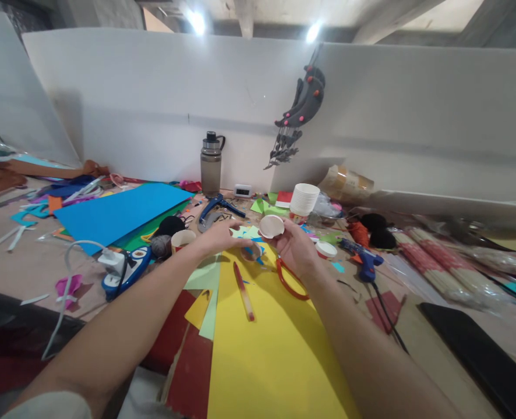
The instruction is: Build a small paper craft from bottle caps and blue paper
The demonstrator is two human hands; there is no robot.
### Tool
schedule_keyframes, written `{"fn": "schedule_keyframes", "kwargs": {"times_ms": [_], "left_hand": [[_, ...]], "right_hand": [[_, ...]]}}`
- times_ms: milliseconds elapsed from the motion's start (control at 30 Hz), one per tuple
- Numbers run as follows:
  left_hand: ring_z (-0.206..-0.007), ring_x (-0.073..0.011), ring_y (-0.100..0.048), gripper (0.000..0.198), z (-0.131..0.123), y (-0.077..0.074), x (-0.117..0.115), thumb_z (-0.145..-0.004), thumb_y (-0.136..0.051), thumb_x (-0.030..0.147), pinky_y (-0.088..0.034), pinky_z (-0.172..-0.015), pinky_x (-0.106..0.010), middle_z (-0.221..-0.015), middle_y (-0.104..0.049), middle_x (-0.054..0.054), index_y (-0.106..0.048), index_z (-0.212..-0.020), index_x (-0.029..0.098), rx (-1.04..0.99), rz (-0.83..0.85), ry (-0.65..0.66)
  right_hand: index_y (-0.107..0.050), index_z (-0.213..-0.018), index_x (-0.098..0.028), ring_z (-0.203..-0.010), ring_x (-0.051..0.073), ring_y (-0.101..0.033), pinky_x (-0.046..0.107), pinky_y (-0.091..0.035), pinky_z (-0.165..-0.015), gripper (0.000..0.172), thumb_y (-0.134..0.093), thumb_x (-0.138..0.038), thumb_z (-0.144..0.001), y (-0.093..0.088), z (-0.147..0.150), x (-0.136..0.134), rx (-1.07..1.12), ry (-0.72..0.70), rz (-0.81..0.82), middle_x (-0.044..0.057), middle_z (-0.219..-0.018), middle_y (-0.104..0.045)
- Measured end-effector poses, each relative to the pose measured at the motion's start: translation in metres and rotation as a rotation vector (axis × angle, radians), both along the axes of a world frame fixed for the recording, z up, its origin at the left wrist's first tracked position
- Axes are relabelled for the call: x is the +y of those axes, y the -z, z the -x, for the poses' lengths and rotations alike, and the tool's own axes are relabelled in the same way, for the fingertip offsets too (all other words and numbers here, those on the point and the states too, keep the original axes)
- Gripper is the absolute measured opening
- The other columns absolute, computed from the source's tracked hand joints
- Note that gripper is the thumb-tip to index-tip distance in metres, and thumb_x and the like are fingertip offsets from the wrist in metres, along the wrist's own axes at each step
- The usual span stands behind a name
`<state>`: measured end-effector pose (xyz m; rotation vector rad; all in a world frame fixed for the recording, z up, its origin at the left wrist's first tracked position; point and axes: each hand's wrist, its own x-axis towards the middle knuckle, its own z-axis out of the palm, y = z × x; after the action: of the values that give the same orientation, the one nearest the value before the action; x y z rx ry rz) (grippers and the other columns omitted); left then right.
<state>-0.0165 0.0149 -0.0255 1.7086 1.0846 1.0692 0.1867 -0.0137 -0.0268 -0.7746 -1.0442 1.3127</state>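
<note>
My right hand (293,247) grips a small white paper cup (271,227), its round face tilted toward me. To the left, my left hand (221,236) is stretched out with fingers apart, holding nothing that I can see. A roll of clear tape (251,252) lies just below and between the hands, close to the left fingertips. Beneath both arms is a large yellow sheet (275,349). On it rest a red pen (243,294) and the red-orange handle of scissors (289,282), partly hidden by my right forearm.
A stack of paper cups (304,199) stands behind, near a grey bottle (211,166). At right lie a blue glue gun (363,260), wrapped stick bundles (441,256) and a black flat object (476,355). Left are a blue sheet (122,212) and a power strip (129,273).
</note>
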Motion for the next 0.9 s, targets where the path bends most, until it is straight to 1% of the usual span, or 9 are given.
{"fn": "schedule_keyframes", "kwargs": {"times_ms": [100, 167, 233, 300, 367, 433, 600, 733, 900], "left_hand": [[-0.069, -0.0137, -0.057, 0.030, -0.008, -0.013, -0.009, -0.065, -0.083, 0.037, -0.042, -0.062, -0.022, -0.085, -0.071, -0.008, -0.073, -0.085, 0.015, -0.156, 0.028, -0.051], [-0.054, -0.0099, -0.052, 0.032, -0.016, -0.019, -0.017, -0.079, -0.070, 0.046, -0.039, -0.052, -0.021, -0.072, -0.066, -0.005, -0.069, -0.079, 0.014, -0.286, 0.182, -0.037], [-0.054, -0.0121, -0.057, 0.039, -0.025, -0.022, -0.025, -0.085, -0.061, 0.051, -0.042, -0.050, -0.022, -0.071, -0.067, -0.008, -0.066, -0.085, 0.013, -0.436, 0.455, 0.113], [-0.065, -0.0179, -0.067, 0.048, -0.031, -0.022, -0.032, -0.088, -0.053, 0.057, -0.050, -0.056, -0.026, -0.080, -0.071, -0.015, -0.066, -0.088, 0.011, -0.572, 0.662, 0.316], [-0.074, -0.0200, -0.070, 0.054, -0.035, -0.022, -0.036, -0.089, -0.048, 0.059, -0.053, -0.062, -0.027, -0.086, -0.072, -0.018, -0.068, -0.092, 0.009, -0.670, 0.750, 0.469], [-0.077, -0.0194, -0.071, 0.053, -0.035, -0.021, -0.037, -0.090, -0.048, 0.057, -0.054, -0.066, -0.025, -0.088, -0.073, -0.018, -0.069, -0.096, 0.008, -0.734, 0.767, 0.520], [-0.069, -0.0152, -0.069, 0.046, -0.032, -0.023, -0.031, -0.092, -0.051, 0.049, -0.054, -0.060, -0.022, -0.083, -0.073, -0.014, -0.069, -0.096, 0.008, -0.854, 0.725, 0.317], [-0.061, -0.0121, -0.065, 0.047, -0.026, -0.025, -0.022, -0.091, -0.051, 0.052, -0.054, -0.058, -0.022, -0.075, -0.071, -0.011, -0.068, -0.090, 0.008, -0.925, 0.675, 0.124], [-0.055, -0.0117, -0.062, 0.056, -0.020, -0.023, -0.012, -0.087, -0.048, 0.063, -0.053, -0.053, -0.023, -0.068, -0.067, -0.007, -0.067, -0.086, 0.011, -0.992, 0.661, 0.067]], "right_hand": [[-0.058, -0.094, -0.023, -0.082, 0.019, -0.063, 0.035, -0.056, -0.077, 0.028, -0.053, -0.049, -0.084, -0.001, 0.003, 0.000, 0.010, 0.047, -0.053, 0.003, -0.089, -0.065], [-0.057, -0.095, -0.024, -0.082, 0.017, -0.062, 0.035, -0.054, -0.080, 0.028, -0.049, -0.050, -0.088, -0.001, 0.004, -0.003, 0.006, 0.085, -0.115, 0.001, -0.090, -0.063], [-0.057, -0.097, -0.025, -0.085, 0.016, -0.060, 0.033, -0.052, -0.083, 0.028, -0.045, -0.050, -0.092, -0.003, 0.006, -0.010, -0.078, 0.139, -0.186, 0.001, -0.092, -0.062], [-0.058, -0.098, -0.025, -0.087, 0.017, -0.058, 0.032, -0.050, -0.084, 0.031, -0.041, -0.051, -0.094, -0.007, 0.008, -0.020, -0.261, 0.200, -0.254, 0.002, -0.092, -0.061], [-0.058, -0.098, -0.024, -0.086, 0.018, -0.058, 0.032, -0.050, -0.082, 0.034, -0.038, -0.052, -0.095, -0.012, 0.011, -0.030, -0.452, 0.223, -0.302, 0.003, -0.091, -0.061], [-0.058, -0.101, -0.024, -0.088, 0.019, -0.059, 0.032, -0.050, -0.082, 0.034, -0.037, -0.050, -0.096, -0.017, 0.014, -0.037, -0.530, 0.209, -0.345, 0.004, -0.094, -0.062], [-0.058, -0.114, -0.023, -0.109, 0.020, -0.058, 0.036, -0.045, -0.097, 0.031, -0.041, -0.043, -0.095, -0.019, 0.010, -0.029, -0.588, 0.195, -0.420, 0.006, -0.117, -0.064], [-0.063, -0.100, -0.019, -0.092, 0.022, -0.063, 0.038, -0.049, -0.084, 0.028, -0.047, -0.040, -0.089, -0.025, -0.006, -0.016, -0.773, 0.374, -0.272, 0.008, -0.101, -0.068], [-0.066, -0.089, -0.017, -0.082, 0.026, -0.065, 0.039, -0.048, -0.076, 0.023, -0.048, -0.032, -0.089, -0.030, -0.025, -0.028, -1.491, 0.301, -0.134, 0.012, -0.085, -0.069]]}}
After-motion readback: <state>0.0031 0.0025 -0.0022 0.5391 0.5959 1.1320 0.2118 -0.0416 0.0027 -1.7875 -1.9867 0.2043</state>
